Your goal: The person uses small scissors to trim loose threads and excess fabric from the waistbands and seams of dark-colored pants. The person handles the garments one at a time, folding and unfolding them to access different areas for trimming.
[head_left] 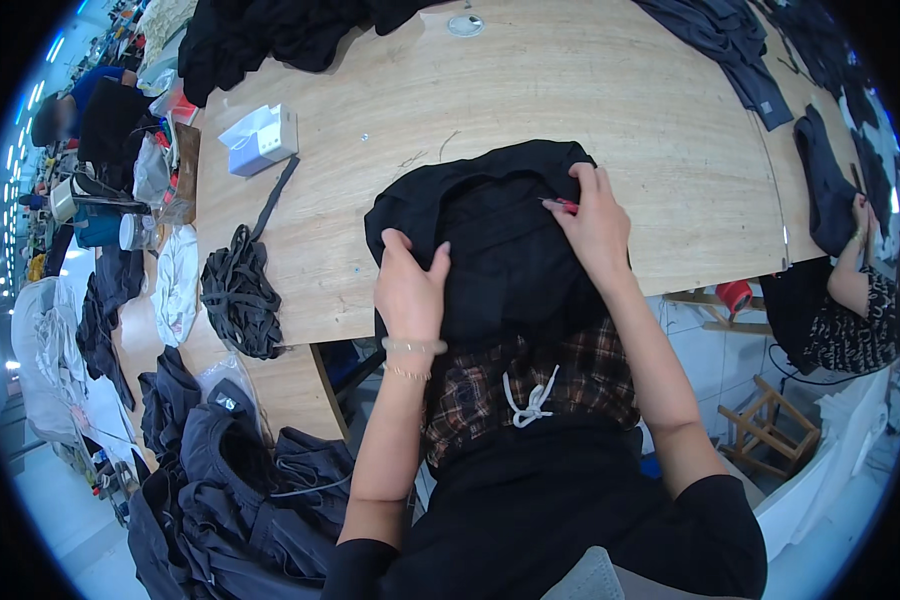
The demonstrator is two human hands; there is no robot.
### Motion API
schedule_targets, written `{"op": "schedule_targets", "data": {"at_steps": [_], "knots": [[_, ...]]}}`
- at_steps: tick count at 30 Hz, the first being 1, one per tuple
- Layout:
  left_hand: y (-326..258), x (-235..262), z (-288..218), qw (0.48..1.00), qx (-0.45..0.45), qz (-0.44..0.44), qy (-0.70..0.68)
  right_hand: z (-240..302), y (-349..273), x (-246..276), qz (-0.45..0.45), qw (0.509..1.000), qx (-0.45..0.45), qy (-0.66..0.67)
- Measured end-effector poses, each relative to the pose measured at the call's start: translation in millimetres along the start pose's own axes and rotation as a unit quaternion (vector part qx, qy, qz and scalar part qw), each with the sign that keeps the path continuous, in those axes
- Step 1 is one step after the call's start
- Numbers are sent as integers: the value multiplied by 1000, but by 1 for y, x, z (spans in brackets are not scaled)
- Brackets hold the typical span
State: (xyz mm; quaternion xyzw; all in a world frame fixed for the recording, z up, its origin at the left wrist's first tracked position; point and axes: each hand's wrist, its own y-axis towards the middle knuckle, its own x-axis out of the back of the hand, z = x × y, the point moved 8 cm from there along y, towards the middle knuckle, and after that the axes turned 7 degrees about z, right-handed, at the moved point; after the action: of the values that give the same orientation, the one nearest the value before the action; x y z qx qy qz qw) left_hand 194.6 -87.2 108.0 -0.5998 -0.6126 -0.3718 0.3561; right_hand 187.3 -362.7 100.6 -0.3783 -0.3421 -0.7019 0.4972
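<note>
A black garment (pixel 490 215) lies bunched at the near edge of a wooden table (pixel 590 100) and hangs over onto my lap. My left hand (pixel 410 285) presses down on the garment's near left part, fingers closed on the cloth. My right hand (pixel 595 225) rests on its right side and pinches a small red tool (pixel 562 204) against the fabric. A plaid piece with a white drawstring (pixel 532 395) shows below the black cloth.
A tangle of black straps (pixel 240 295) lies at the table's left edge, a white box (pixel 260 138) behind it. Dark garments are piled at the far left (pixel 270 35), far right (pixel 730 45) and on the floor (pixel 230 480). Another person's arm (pixel 855 270) works at right.
</note>
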Motion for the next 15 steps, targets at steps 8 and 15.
{"op": "schedule_targets", "data": {"at_steps": [8, 15], "knots": [[18, -40, 54, 702, 197, 74, -681, -56, 9, -22, 7, 834, -210, 510], [12, -30, 44, 487, 279, 180, -808, -52, 2, -9, 68, 449, -301, 839]]}}
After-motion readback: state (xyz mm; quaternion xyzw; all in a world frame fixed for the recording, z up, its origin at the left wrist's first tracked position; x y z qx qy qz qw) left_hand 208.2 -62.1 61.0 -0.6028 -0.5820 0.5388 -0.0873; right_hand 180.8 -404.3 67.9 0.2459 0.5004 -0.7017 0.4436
